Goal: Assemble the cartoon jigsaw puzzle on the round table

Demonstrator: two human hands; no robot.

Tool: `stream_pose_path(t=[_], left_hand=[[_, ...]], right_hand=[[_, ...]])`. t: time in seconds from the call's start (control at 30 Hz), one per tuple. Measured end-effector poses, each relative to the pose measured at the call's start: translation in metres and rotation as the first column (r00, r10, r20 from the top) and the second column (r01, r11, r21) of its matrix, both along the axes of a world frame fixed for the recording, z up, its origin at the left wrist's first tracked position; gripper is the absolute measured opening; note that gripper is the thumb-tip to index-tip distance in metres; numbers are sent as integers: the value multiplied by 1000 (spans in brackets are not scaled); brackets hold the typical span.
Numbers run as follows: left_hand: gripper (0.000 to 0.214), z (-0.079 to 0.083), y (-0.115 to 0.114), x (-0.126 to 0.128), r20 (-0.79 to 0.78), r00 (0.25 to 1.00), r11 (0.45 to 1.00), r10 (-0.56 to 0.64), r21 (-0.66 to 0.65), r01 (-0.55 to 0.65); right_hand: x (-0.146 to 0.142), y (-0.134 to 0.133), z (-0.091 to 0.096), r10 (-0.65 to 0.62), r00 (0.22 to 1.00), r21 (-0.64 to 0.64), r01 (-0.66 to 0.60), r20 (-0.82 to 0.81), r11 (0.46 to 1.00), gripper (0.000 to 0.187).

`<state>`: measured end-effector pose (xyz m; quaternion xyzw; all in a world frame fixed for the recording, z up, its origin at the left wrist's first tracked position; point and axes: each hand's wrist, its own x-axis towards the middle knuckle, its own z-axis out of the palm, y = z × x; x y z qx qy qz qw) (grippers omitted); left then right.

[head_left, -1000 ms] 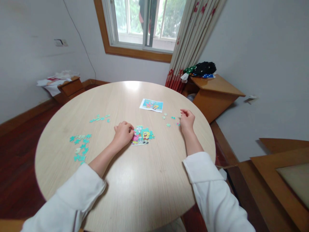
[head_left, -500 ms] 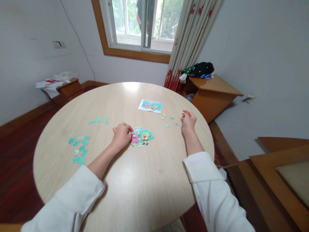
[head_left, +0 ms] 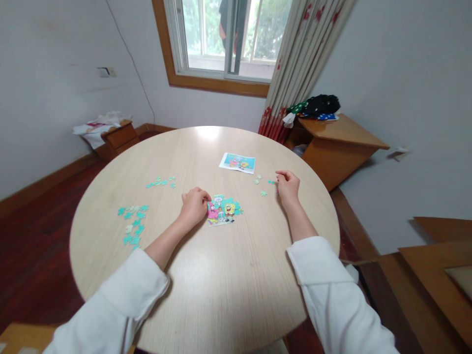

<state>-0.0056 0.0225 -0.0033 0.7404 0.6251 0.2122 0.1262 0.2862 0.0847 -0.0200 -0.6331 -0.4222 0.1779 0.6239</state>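
A partly joined jigsaw puzzle point(head_left: 229, 210) with cartoon figures, one pink and one yellow, lies flat near the middle of the table. My left hand point(head_left: 195, 205) rests at its upper left edge, fingers bent and closed against the puzzle; the fingertips are partly hidden. Over at the right, my right hand point(head_left: 288, 186) is low above the table beside several loose puzzle pieces point(head_left: 263, 193). Its index finger reaches out to the left, apart from the other, curled fingers, and nothing shows in it. One piece is partly covered by this hand.
A printed picture card point(head_left: 238, 162) lies behind the puzzle on the round table point(head_left: 221, 295). Loose teal and pale pieces form one group point(head_left: 161, 182) at the back left and another point(head_left: 134, 228) nearer me. A wooden stand point(head_left: 342, 132) with cloths is beyond the right edge.
My right hand has moved left and slightly down toward the loose pieces, now partly covering one. My left hand stays at the puzzle's edge. The whole view has shifted a little.
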Motion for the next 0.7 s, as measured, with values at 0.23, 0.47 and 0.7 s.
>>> stream_pose_path(t=[0.23,0.47,0.7], left_hand=[[26,-5,4,-5,21,997,997,-76,7,76],[25,-3,12,-18,59,998,997,-26,72,22],[25,9,38,-90,171,908,908,383,112,-404]], right_hand=[[-6,-2,1,64,996,-25,-63,68,998,17],[-6,-2,-1,83,993,-32,-81,89,996,17],[-11,-5,2,90,991,-46,-86,97,995,16]])
